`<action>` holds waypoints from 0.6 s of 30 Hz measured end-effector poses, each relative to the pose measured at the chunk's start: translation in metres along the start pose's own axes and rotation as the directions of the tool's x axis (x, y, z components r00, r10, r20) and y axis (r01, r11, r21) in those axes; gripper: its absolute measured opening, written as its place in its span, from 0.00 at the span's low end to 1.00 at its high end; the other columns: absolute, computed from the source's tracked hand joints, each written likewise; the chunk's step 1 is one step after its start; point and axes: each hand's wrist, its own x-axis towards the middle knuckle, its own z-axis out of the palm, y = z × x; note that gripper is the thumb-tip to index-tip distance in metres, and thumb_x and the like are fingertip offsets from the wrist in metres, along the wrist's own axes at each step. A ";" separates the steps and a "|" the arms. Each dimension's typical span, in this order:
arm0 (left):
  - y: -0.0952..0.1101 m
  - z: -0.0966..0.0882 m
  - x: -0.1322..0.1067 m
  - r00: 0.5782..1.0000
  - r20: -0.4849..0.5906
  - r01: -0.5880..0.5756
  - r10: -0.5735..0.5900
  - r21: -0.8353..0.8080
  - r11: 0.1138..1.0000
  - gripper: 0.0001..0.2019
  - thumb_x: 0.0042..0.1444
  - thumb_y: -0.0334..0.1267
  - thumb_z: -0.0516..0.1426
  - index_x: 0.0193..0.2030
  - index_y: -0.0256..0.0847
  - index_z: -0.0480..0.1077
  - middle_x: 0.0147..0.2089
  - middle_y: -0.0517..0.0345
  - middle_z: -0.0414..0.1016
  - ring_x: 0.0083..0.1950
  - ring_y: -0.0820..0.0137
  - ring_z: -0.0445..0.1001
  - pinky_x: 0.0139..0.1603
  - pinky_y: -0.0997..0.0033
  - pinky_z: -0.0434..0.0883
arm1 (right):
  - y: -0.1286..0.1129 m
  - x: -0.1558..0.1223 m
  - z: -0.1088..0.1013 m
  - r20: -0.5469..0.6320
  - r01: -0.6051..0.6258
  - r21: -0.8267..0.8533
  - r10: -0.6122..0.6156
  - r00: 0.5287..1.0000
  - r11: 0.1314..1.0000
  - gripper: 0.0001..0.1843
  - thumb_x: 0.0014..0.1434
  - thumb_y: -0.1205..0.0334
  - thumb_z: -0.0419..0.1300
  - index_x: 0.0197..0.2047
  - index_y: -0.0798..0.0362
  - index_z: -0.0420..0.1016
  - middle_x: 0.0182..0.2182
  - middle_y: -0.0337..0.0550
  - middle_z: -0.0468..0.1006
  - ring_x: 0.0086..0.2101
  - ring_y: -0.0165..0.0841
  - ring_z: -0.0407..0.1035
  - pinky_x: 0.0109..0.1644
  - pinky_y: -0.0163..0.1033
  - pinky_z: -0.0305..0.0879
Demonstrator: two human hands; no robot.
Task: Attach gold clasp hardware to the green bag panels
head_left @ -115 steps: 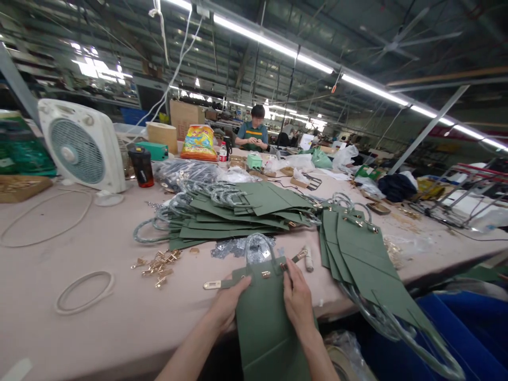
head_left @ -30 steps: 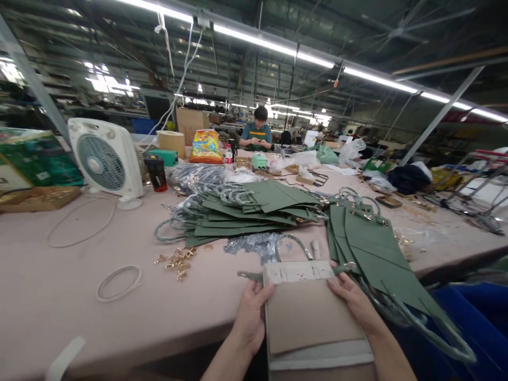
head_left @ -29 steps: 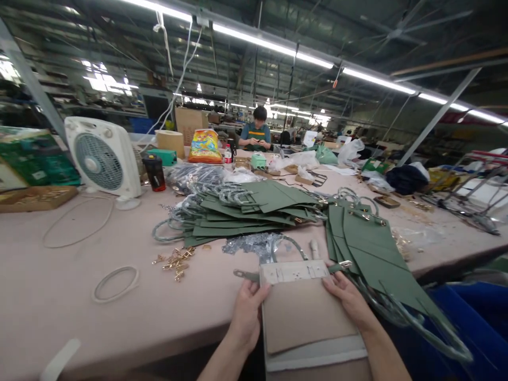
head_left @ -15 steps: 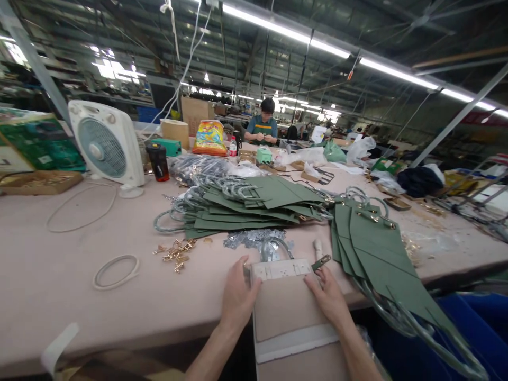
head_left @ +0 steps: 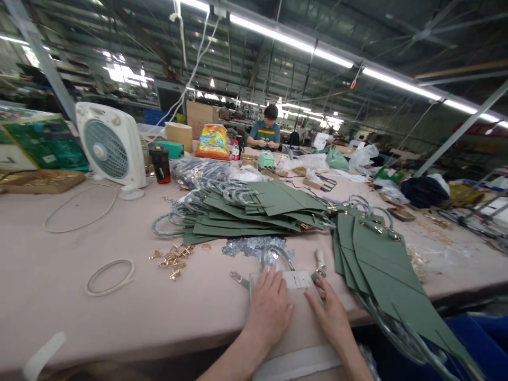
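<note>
A beige-backed bag panel (head_left: 298, 330) lies before me, overhanging the table's front edge. A pale strip with slots and a looped grey handle (head_left: 283, 254) are at its top. My left hand (head_left: 272, 301) rests flat across the upper left of the panel, fingers stretched out. At the right edge, my right hand (head_left: 328, 309) grips the panel, its thumb on the face and its fingers beside a short green strap with a metal clasp (head_left: 319, 271). Another strap end with a metal buckle (head_left: 238, 278) sticks out on the left.
Stacked green bag panels (head_left: 246, 214) with wrapped handles lie beyond; more green panels (head_left: 384, 254) hang over the edge at right. Gold metal fittings (head_left: 174, 260), small metal plates (head_left: 252, 246), a coiled strip (head_left: 110, 277) and a fan (head_left: 113, 145) are around. A co-worker (head_left: 264, 132) sits opposite.
My left hand has moved from the panel's left edge onto its upper face and flattened there. The left buckle strap now shows. My right hand remains at the right edge.
</note>
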 end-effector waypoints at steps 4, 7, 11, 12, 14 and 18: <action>-0.011 0.011 0.001 0.999 -0.007 0.032 -0.033 -0.106 0.994 0.25 0.66 0.53 0.59 0.64 0.41 0.71 0.67 0.50 0.73 0.68 0.54 0.69 0.72 0.49 0.64 | 0.023 0.003 0.003 0.036 -0.014 -0.025 0.015 0.999 1.000 0.38 0.59 0.37 0.58 0.65 0.52 0.69 0.62 0.55 0.75 0.59 0.51 0.72 0.65 0.54 0.67; -0.018 0.014 0.001 0.997 -0.047 0.053 -0.064 -0.193 0.980 0.23 0.64 0.53 0.61 0.61 0.45 0.72 0.64 0.53 0.75 0.65 0.56 0.70 0.71 0.50 0.65 | 0.034 0.012 0.000 0.078 0.013 -0.028 -0.011 0.997 1.000 0.36 0.56 0.36 0.60 0.61 0.48 0.73 0.61 0.53 0.76 0.60 0.54 0.71 0.68 0.57 0.65; -0.018 0.015 0.002 0.991 -0.060 0.103 -0.120 -0.227 0.968 0.23 0.61 0.49 0.64 0.60 0.47 0.73 0.63 0.53 0.76 0.64 0.55 0.71 0.69 0.48 0.67 | 0.011 0.028 -0.015 0.080 0.157 -0.074 -0.151 0.985 0.985 0.32 0.55 0.39 0.65 0.59 0.45 0.76 0.59 0.54 0.77 0.60 0.56 0.70 0.68 0.62 0.64; -0.017 0.016 0.002 0.990 -0.059 0.110 -0.125 -0.218 0.970 0.23 0.60 0.48 0.65 0.60 0.48 0.72 0.63 0.53 0.76 0.64 0.55 0.71 0.69 0.48 0.67 | -0.002 0.033 -0.018 0.061 0.205 -0.097 -0.200 0.978 0.974 0.31 0.55 0.40 0.65 0.59 0.45 0.77 0.59 0.54 0.77 0.60 0.57 0.69 0.68 0.63 0.63; -0.016 0.017 0.004 0.991 -0.058 0.104 -0.118 -0.203 0.974 0.23 0.60 0.46 0.66 0.60 0.48 0.72 0.63 0.53 0.76 0.64 0.54 0.71 0.68 0.47 0.68 | -0.030 0.048 -0.022 0.039 0.303 -0.101 -0.300 0.953 0.948 0.28 0.57 0.44 0.66 0.59 0.44 0.78 0.59 0.52 0.76 0.60 0.55 0.68 0.69 0.62 0.61; -0.016 0.016 0.006 0.994 -0.045 0.085 -0.097 -0.220 0.972 0.23 0.59 0.44 0.66 0.60 0.47 0.72 0.63 0.53 0.75 0.63 0.54 0.71 0.68 0.47 0.67 | -0.071 0.089 -0.013 0.183 0.416 -0.003 -0.408 0.894 0.909 0.18 0.64 0.50 0.61 0.54 0.44 0.81 0.54 0.49 0.81 0.54 0.48 0.74 0.62 0.53 0.69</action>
